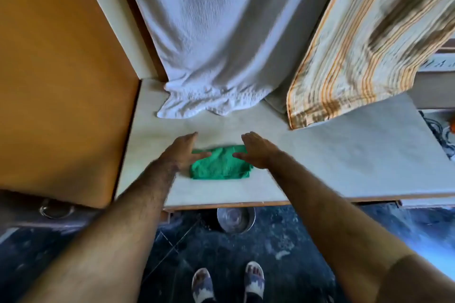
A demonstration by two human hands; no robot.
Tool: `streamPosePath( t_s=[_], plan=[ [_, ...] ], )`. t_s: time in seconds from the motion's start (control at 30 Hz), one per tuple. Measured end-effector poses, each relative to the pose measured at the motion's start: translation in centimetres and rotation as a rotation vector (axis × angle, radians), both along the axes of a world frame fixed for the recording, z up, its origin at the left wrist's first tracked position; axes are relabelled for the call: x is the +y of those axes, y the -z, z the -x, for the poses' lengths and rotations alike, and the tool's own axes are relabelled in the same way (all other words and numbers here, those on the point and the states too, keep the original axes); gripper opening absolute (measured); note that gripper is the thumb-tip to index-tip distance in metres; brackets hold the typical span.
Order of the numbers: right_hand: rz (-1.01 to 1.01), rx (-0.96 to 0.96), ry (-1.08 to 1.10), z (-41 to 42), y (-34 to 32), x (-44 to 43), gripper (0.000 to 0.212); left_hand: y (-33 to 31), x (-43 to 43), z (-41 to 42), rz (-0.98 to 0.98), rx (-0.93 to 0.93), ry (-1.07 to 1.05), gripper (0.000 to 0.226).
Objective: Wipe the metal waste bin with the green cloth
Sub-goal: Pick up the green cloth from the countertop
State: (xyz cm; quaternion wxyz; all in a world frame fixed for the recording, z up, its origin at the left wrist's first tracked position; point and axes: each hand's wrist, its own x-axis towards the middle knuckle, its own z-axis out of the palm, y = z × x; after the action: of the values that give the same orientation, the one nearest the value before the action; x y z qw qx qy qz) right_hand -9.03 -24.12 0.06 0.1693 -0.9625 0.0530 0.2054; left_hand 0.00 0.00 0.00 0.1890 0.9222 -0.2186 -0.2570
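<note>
A folded green cloth (220, 164) lies on the pale table (344, 155), near its front edge. My left hand (183, 151) hovers over the cloth's left side with flat, spread fingers and its thumb over the fabric. My right hand (256, 151) is over the cloth's right side, also flat and open. Neither hand grips anything. The round metal waste bin (235, 219) stands on the dark floor below the table's front edge, partly hidden by the tabletop.
A white towel (211, 44) and a striped orange cloth (364, 44) hang down onto the back of the table. An orange wooden panel (54, 69) walls off the left side. A metal ring (56, 208) sits low on the left. My sandalled feet (227, 283) stand on the floor.
</note>
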Motion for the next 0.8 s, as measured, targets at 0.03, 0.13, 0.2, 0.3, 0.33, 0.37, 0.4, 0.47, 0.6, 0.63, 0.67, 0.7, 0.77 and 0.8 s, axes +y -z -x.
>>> streamPosePath(
  t_s=[0.03,0.13,0.2,0.3,0.33,0.37,0.4,0.47,0.6,0.63,0.67,0.7,0.77,0.8],
  plan=[
    [-0.013,0.034,0.017,0.0,1.0,0.3,0.079,1.0,0.0,0.2,-0.017,0.024,0.004,0.098],
    [-0.047,0.09,0.044,0.4,2.9,1.3,0.073,3.2,0.4,1.3,-0.094,0.054,0.001,0.082],
    [-0.007,0.058,0.033,0.4,4.1,1.7,0.066,4.4,0.4,1.5,-0.104,-0.011,-0.008,0.072],
    [0.03,-0.039,0.063,0.1,4.8,2.0,0.067,5.1,0.4,1.1,-0.078,-0.094,-0.029,0.062],
    [0.028,-0.046,0.084,0.0,5.0,2.1,0.069,5.3,0.3,1.0,-0.086,-0.097,-0.033,0.06],
    [0.027,-0.056,0.1,-0.2,5.0,2.2,0.071,5.4,0.2,0.8,-0.086,-0.097,-0.039,0.057],
    [0.035,-0.061,0.107,-0.3,4.9,2.3,0.069,5.4,0.1,0.8,-0.076,-0.088,-0.049,0.051],
    [0.08,-0.07,0.103,-0.5,4.6,2.4,0.053,5.3,-0.1,0.9,-0.011,-0.055,-0.09,0.032],
    [-0.036,-0.02,0.217,0.2,3.5,2.3,0.023,4.6,0.3,1.6,0.23,0.181,-0.286,0.023],
    [-0.098,0.004,0.245,0.6,3.1,2.2,0.019,4.3,0.4,1.8,0.285,0.229,-0.309,0.023],
    [-0.147,0.022,0.252,1.2,2.7,2.1,0.019,3.8,0.5,2.1,0.33,0.258,-0.309,0.022],
    [-0.181,0.038,0.254,1.7,2.2,2.1,0.021,3.4,0.7,2.3,0.373,0.28,-0.304,0.021],
    [-0.215,0.038,0.261,2.9,1.2,2.0,0.031,2.6,0.8,2.8,0.456,0.307,-0.291,0.022],
    [-0.233,0.031,0.277,3.9,0.6,1.9,0.037,2.1,0.8,3.4,0.491,0.315,-0.279,0.022]
  ],
)
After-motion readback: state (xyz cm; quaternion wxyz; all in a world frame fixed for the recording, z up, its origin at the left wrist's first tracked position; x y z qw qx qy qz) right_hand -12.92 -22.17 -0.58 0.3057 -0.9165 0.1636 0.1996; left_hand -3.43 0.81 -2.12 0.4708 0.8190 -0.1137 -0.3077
